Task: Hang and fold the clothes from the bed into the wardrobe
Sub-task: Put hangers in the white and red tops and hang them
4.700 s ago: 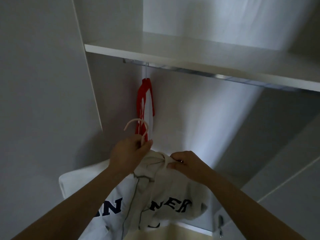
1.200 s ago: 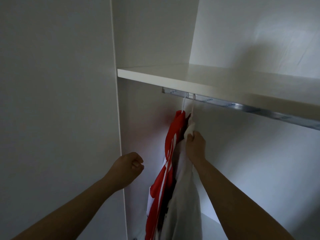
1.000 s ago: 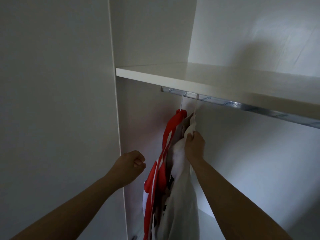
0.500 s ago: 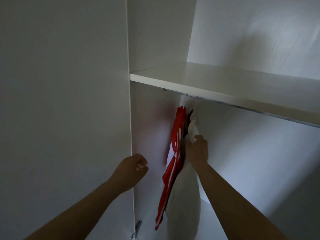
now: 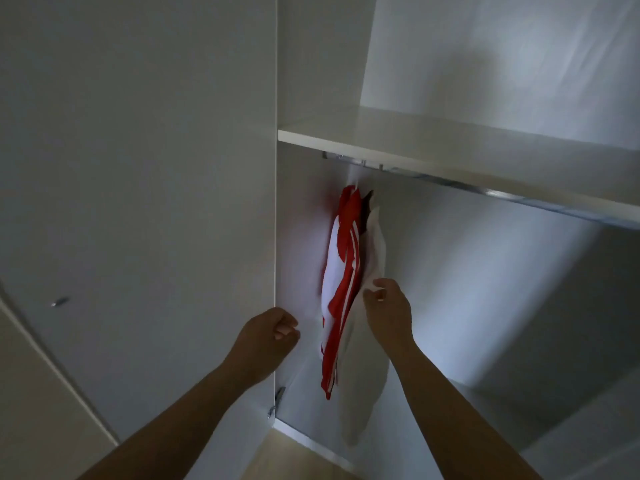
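Left hand (image 5: pixel 268 336): well below the rail (image 5: pixel 519 199) and left of its left end; fingers clenched in a loose fist, holding nothing.
Right hand (image 5: pixel 388 313): well below the rail's left end; thumb and fingers pinch a fold of the white garment (image 5: pixel 360 393).
Door (image 5: pixel 138 202): flat matt white panel, swung open left of the rail; a small metal hinge (image 5: pixel 278 398) sits low on its edge.
White garment: soft limp cloth, hung under the rail's left end in a long narrow drape.
Red-and-white garment (image 5: pixel 343 271): striped and smooth, under the rail's left end, pressed against the white one (a dark scrap (image 5: pixel 365 211) shows between their tops).
Rail: straight shiny metal bar.
Shelf (image 5: pixel 450 143): smooth white board directly above the rail.
Back panel (image 5: pixel 485 289): plain white, behind the rail, with a bright patch.
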